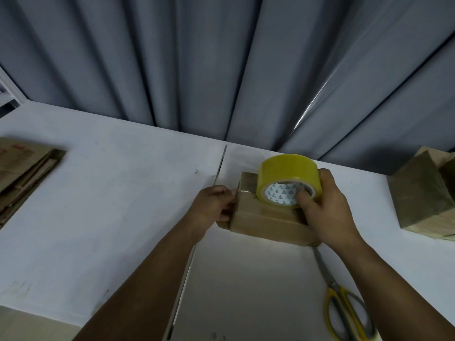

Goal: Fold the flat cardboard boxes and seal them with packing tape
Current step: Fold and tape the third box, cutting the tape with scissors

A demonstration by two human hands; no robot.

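Observation:
A small folded cardboard box [268, 223] lies on the white table [110, 205] in front of me. A roll of yellow packing tape [286, 174] stands on edge on top of the box. My right hand [327, 205] grips the roll, thumb inside its patterned core and fingers over the rim. A strip of tape runs along the box top toward its left end. My left hand [214, 205] holds the box's left end, its fingers curled against that side at the tape's end.
A stack of flat cardboard boxes [22, 171] lies at the table's left edge. Finished taped boxes [423, 193] sit at the right. Yellow-handled scissors [342, 299] lie near the front right. Grey curtains [221, 65] hang behind the table.

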